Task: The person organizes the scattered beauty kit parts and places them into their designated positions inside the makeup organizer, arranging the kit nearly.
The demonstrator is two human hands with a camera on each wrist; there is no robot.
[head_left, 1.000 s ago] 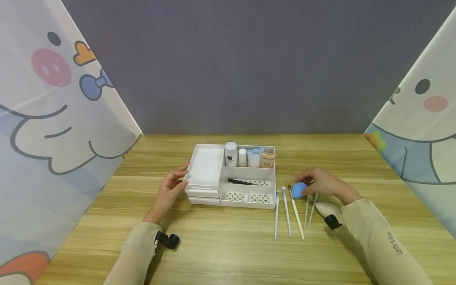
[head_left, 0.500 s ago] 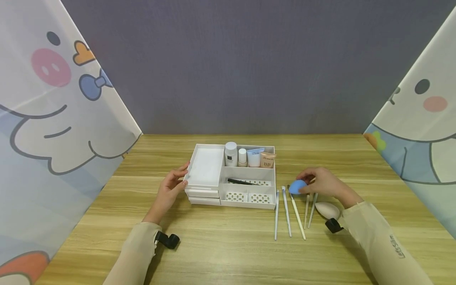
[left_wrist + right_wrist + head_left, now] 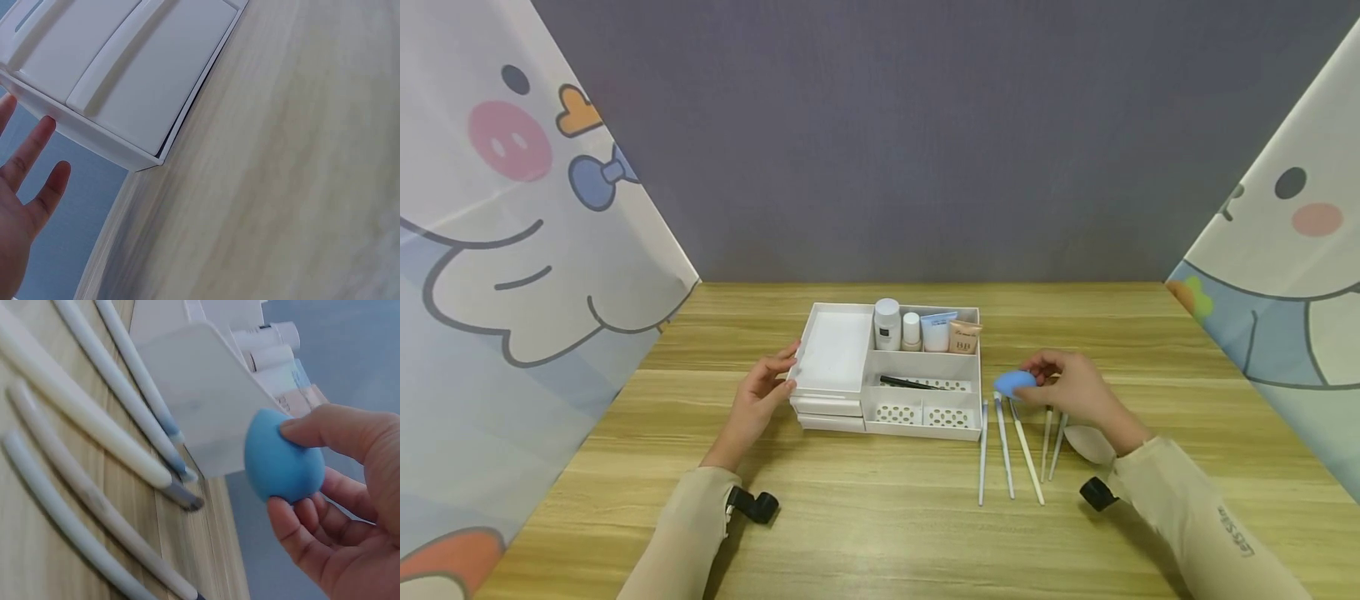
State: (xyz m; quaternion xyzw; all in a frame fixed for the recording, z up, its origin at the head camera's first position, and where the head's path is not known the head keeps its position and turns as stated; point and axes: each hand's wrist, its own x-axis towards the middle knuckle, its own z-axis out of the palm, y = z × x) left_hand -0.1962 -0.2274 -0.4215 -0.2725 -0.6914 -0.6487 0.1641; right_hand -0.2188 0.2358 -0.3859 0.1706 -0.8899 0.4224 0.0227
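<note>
A blue makeup sponge (image 3: 1014, 383) is pinched between the thumb and fingers of my right hand (image 3: 1071, 390); the right wrist view shows the egg-shaped sponge (image 3: 281, 456) in full. It hangs above the heads of several makeup brushes (image 3: 1025, 450) lying side by side. My left hand (image 3: 762, 398) touches the left side of a white cosmetics organizer (image 3: 831, 350). In the left wrist view the fingers (image 3: 32, 147) are spread, near the organizer's side wall (image 3: 81, 128).
A white bottle (image 3: 887, 325), a small bottle (image 3: 911, 332) and two tubes (image 3: 936, 332) stand in the organizer's back compartment. A black pencil (image 3: 910, 382) lies in the middle one. Partly under my right wrist is a beige sponge (image 3: 1088, 443). A grey wall (image 3: 925, 150) rises behind.
My right hand has lifted the blue sponge and carried it left toward the organizer, over the brush heads. My left hand stays at the organizer's left side.
</note>
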